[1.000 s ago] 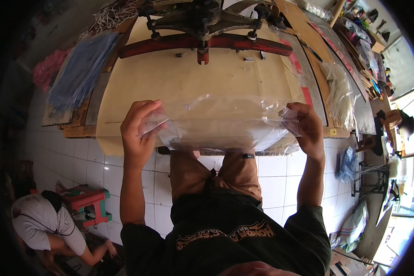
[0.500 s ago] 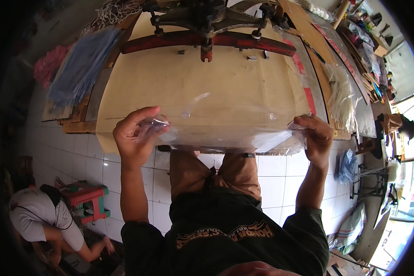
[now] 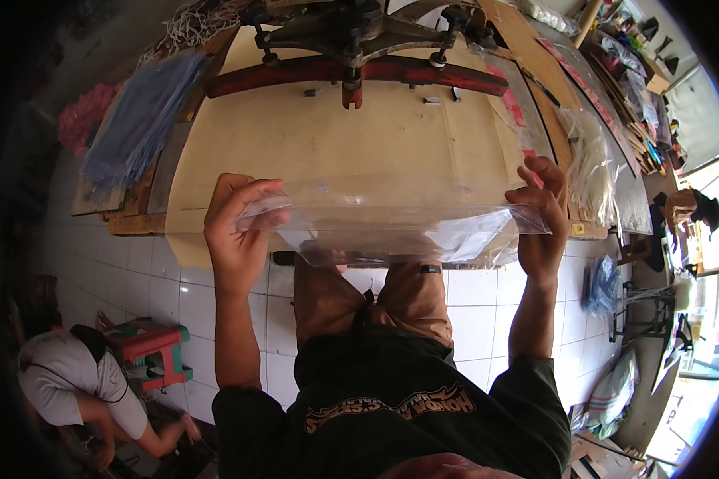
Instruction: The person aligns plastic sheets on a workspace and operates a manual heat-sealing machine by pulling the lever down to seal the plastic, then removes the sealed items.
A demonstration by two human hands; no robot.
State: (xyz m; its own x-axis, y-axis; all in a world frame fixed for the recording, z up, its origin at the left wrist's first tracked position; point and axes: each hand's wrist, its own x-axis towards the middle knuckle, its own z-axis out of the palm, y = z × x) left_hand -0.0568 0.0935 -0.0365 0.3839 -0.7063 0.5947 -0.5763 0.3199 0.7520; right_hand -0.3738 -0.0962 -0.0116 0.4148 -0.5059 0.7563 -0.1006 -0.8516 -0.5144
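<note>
A clear plastic sheet (image 3: 391, 227) stretches between my two hands above the near edge of the table, its lower part hanging past that edge. My left hand (image 3: 240, 219) pinches its left end between thumb and fingers. At the right end, my right hand (image 3: 545, 215) has the sheet's corner at its thumb and lower fingers, while its upper fingers are raised and apart. Under the sheet, tan paper (image 3: 311, 144) covers the tabletop. Beyond it stands a dark metal machine (image 3: 359, 32) with a long red bar (image 3: 295, 73) across its front.
Blue plastic sheets (image 3: 144, 120) are stacked on the left, with pink material (image 3: 88, 116) beside them. Whitish plastic strips (image 3: 591, 160) lie at the right. Small dark pieces (image 3: 431, 100) sit near the bar. A person (image 3: 80, 383) crouches lower left by a red-green stool (image 3: 152, 351).
My right hand has lifted and spread its upper fingers, and the sheet's right corner now lies flatter across it. My left hand has shifted slightly right.
</note>
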